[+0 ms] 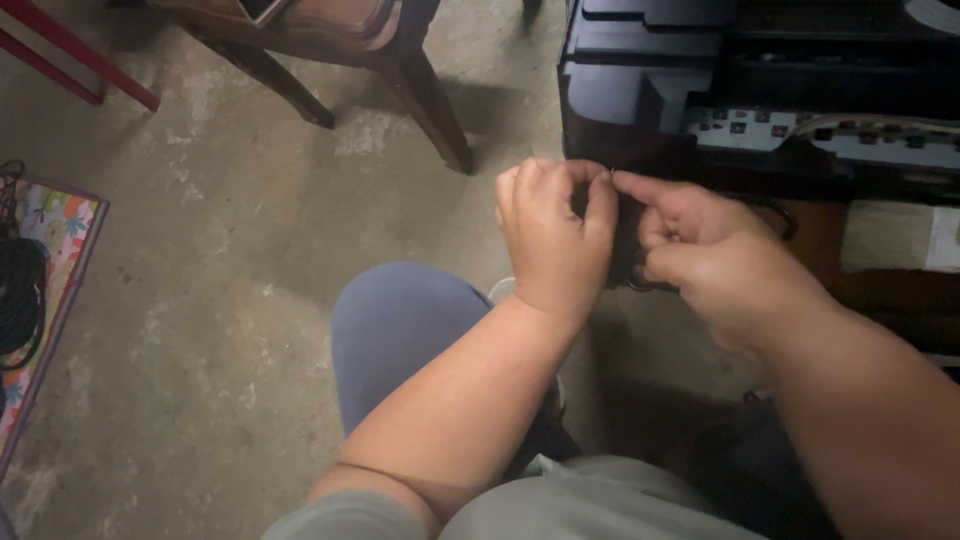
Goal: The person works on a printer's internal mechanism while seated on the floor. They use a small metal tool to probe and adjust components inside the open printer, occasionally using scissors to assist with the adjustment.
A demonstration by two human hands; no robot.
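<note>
Both hands, the left hand [555,235] and right hand [700,255], pinch closed on a small dark looped cord [628,262] beside the black plastic printer [760,90], apparently mid-untangling, needing fine fingertip control.

my hands: 2 – left hand [555,240], right hand [705,255] | printer [760,90] at 1 o'clock: 1 | wooden chair [400,60] at 11 o'clock: 1 | flowered bag [45,290] at 9 o'clock: 1

Bare forearms, grey shirt [560,505], blue trousers [400,330]
</note>
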